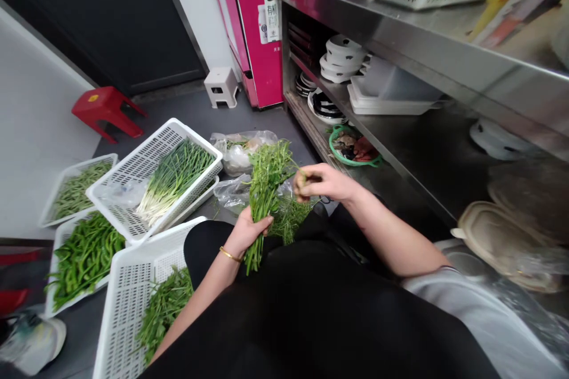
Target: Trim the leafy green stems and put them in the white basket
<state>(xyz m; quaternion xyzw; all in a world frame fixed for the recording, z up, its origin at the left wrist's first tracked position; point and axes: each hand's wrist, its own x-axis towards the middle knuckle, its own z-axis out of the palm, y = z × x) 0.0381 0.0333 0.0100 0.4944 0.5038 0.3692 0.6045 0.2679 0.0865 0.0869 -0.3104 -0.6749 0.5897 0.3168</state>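
Observation:
My left hand (250, 230) is wrapped round a bunch of leafy greens (267, 180), stems pointing down toward my lap. Just right of the leafy tops, my right hand (320, 182) has its fingers curled in a pinch, with a thin green bit (303, 175) at the fingertips. Below both hands lies a heap of loose greens (291, 217) by my knees. A clear plastic bag (235, 192) sits behind the bunch. To my left, a white basket (128, 272) holds more leafy greens (166, 308).
Further left stand a basket of spring onions (178, 174), one of green peppers (86, 257) and one of green beans (82, 186). A red stool (104, 108) and a white stool (222, 86) are behind. A steel shelf unit (400, 53) borders my right. Someone's shoe (35, 340) shows lower left.

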